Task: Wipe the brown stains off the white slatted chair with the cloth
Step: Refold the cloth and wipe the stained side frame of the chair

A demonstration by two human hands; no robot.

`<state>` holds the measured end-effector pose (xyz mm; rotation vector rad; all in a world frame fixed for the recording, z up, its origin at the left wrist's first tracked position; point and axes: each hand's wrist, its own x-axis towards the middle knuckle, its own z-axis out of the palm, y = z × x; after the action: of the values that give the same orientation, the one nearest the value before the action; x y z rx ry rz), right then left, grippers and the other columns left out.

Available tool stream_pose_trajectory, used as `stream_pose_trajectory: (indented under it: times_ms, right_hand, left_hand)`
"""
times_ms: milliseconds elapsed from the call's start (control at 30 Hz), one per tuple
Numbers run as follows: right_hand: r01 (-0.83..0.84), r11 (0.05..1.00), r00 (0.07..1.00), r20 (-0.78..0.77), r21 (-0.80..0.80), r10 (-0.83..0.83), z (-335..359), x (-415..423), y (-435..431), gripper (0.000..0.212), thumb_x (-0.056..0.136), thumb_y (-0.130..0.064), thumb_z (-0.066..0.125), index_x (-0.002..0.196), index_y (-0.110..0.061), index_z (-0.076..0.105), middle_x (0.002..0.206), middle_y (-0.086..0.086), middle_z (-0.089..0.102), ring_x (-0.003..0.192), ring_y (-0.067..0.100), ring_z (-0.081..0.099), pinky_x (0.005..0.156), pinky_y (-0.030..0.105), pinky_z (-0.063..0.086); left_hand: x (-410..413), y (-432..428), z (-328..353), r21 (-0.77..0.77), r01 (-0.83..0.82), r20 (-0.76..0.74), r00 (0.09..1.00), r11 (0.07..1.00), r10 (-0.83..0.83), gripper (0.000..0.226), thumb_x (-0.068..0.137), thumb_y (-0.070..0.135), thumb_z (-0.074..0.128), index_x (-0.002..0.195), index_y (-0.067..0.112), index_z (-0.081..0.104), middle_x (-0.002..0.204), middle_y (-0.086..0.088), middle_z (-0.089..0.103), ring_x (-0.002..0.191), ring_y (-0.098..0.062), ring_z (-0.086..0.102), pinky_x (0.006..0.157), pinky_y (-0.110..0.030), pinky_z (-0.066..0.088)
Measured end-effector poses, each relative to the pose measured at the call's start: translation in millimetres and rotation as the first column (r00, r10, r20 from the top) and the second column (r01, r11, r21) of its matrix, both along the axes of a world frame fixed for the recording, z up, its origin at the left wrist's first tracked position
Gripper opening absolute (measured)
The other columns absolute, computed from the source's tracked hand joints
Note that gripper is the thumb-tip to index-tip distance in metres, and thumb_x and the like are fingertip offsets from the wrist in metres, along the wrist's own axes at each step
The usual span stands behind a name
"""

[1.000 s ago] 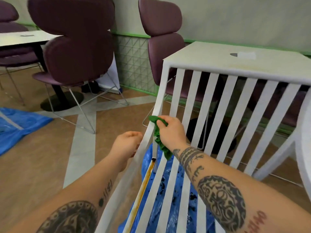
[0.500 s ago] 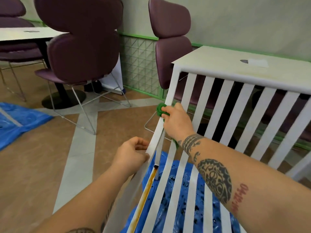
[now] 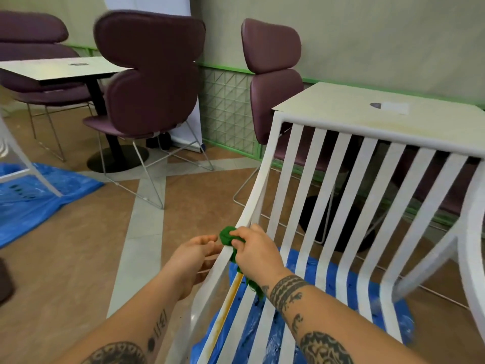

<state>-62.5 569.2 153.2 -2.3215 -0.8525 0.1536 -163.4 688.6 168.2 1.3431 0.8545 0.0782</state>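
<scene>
Gripping green cloth (image 3: 227, 236); no legible writing.

- The right hand (image 3: 256, 254) is reaching forward from the lower right, fingers curled and pinching — knuckles up, thumb tucked toward the left.
- The right forearm is stretching diagonally up from the bottom edge.
- The left hand (image 3: 195, 261) is sitting just beside the right, fingers loosely bent — whether it is gripping anything is unclear.
</scene>
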Motion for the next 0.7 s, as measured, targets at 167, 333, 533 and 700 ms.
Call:
stream_pose_trajectory:
  times_ms: [167, 333, 533, 700]
  right_hand:
    - [-0.038, 0.998, 0.998, -0.058, -0.053, 0.034, 6.2, -47.2, -9.0, 0.024, 0.103, -0.03, 0.049, 0.119, -0.028, 0.066, 0.103, -0.003, 0.045, 0.098, 0.021, 0.056, 0.086, 0.037, 0.05]
    - [-0.071, 0.994, 0.992, -0.107, -0.08, 0.062, 20.9, -81.3, -18.9, 0.026, 0.103, -0.029, 0.05, 0.123, -0.029, 0.066, 0.11, -0.001, 0.049, 0.104, 0.022, 0.057, 0.087, 0.034, 0.047]
    - [-0.12, 0.982, 0.987, -0.122, -0.143, 0.103, 25.1, -118.1, -30.4, 0.029, 0.101, -0.029, 0.054, 0.128, -0.032, 0.065, 0.113, 0.0, 0.052, 0.108, 0.023, 0.056, 0.093, 0.034, 0.048]
    - [-0.138, 0.974, 0.988, -0.093, -0.18, 0.123, 24.7, -147.1, -38.0, 0.033, 0.101, -0.03, 0.055, 0.134, -0.032, 0.061, 0.119, 0.004, 0.052, 0.111, 0.027, 0.057, 0.095, 0.037, 0.048]
  left_hand:
    - [-26.7, -17.6, -1.2, 0.062, -0.053, 0.01, 0.999, 0.997, 0.052, 0.016, 0.101, 0.021, 0.059, 0.108, 0.021, 0.073, 0.104, -0.004, 0.077, 0.101, -0.024, 0.067, 0.083, -0.034, 0.053]
    - [-49.6, -26.5, 12.9, 0.232, -0.083, -0.023, 0.996, 0.969, 0.091, 0.004, 0.096, 0.009, 0.064, 0.096, 0.011, 0.068, 0.091, -0.007, 0.072, 0.08, -0.017, 0.064, 0.059, -0.023, 0.044]
    - [-89.1, -30.4, 7.8, 0.311, -0.044, -0.11, 0.991, 0.949, 0.082, 0.012, 0.089, 0.008, 0.069, 0.08, 0.009, 0.062, 0.077, -0.008, 0.063, 0.068, -0.018, 0.053, 0.059, -0.027, 0.04]
    - [-122.8, -38.7, 1.8, 0.354, -0.075, -0.16, 0.977, 0.932, 0.139, 0.016, 0.088, 0.011, 0.07, 0.076, 0.003, 0.063, 0.075, -0.017, 0.062, 0.069, -0.024, 0.052, 0.063, -0.031, 0.04]
